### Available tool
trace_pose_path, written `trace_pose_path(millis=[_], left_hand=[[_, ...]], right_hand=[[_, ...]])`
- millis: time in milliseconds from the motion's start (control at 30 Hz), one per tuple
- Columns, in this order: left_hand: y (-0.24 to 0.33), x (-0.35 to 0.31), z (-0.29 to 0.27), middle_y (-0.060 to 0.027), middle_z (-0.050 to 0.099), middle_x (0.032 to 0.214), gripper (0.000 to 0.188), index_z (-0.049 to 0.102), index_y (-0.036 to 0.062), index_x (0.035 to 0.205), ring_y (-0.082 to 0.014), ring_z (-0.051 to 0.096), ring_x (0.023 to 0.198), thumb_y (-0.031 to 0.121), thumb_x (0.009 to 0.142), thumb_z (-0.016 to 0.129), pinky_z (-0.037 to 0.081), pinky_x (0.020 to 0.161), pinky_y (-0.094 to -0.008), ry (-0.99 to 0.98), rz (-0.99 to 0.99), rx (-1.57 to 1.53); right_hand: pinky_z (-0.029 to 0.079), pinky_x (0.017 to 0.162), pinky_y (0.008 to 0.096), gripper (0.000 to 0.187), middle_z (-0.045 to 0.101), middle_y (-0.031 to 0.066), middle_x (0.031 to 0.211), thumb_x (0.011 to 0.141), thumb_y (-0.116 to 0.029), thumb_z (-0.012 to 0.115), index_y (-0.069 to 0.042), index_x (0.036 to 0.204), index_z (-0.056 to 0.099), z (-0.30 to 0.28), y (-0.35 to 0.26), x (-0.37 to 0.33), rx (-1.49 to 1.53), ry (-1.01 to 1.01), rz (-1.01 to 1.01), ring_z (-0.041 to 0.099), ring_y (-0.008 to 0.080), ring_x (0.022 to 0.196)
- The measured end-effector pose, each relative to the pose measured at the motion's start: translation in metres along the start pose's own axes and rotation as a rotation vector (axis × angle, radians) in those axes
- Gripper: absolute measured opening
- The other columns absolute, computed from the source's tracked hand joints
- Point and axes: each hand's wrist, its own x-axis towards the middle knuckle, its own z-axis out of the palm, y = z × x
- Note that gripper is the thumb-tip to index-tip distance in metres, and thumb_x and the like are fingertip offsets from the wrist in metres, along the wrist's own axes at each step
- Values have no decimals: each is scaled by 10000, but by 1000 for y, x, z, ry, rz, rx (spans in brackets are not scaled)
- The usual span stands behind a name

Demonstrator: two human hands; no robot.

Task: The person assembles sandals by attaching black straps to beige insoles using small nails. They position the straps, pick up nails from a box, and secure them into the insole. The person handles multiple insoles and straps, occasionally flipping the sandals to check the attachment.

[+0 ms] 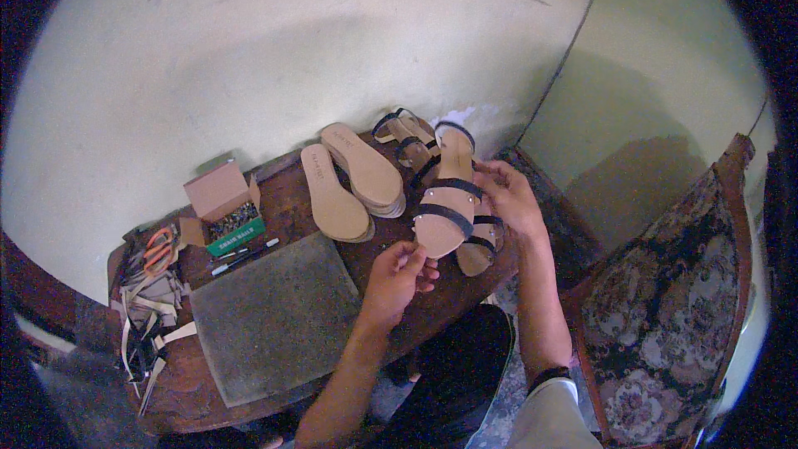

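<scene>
Right now I see both hands clamped on a strapped sandal (pixel 445 199) above the counter (pixel 291 199): left hand (pixel 397 273) pinching its heel at six o'clock, right hand (pixel 511 199) at three. If either grip slackens, it could drop onto the sandals (pixel 482 245) beneath.

Both forearms are bare from elbow to fingers, with no gloves or rings to be seen. The right arm (pixel 540 299) wears a dark band just below the hem of a short, pale grey sleeve (pixel 553 416). The left arm (pixel 349 374) shows no sleeve or band. Dark trousers (pixel 457 357) cover the lap.
</scene>
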Motion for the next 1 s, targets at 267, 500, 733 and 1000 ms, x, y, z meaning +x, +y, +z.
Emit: trace_pose_path(millis=[267, 500, 733, 1000], left_hand=[[26, 42, 36, -52, 616, 856, 225, 537, 46, 1043, -167, 626, 661, 249, 944, 532, 494, 536, -272, 99, 116, -129], [25, 96, 55, -55, 617, 822, 166, 561, 61, 1012, -150, 628, 616, 199, 926, 527, 480, 488, -264, 93, 35, -92], [39, 78, 56, -59, 628, 778, 189, 577, 48, 985, -161, 643, 598, 222, 916, 550, 487, 472, -257, 4, -16, -47], [31, 85, 47, -56, 625, 749, 224, 587, 35, 951, -168, 638, 576, 254, 909, 569, 476, 464, -258, -60, -117, 86]], right_hand=[[419, 807, 257, 405, 620, 56, 1041, 878, -354, 620, -31, 1122, 599, 25, -49, 46, 126, -114, 8, 552, 137, 935], [479, 774, 292, 463, 649, 122, 1004, 786, -249, 706, 47, 1122, 586, 27, 0, 118, -220, -53, -149, 596, 174, 881], [494, 774, 302, 398, 668, 161, 1007, 800, -203, 645, 47, 1107, 606, 21, -6, 96, -296, 20, -189, 630, 202, 868], [484, 852, 361, 462, 649, 201, 1062, 820, -308, 612, 19, 1146, 595, 13, 4, 90, -419, 75, -221, 633, 302, 970]])
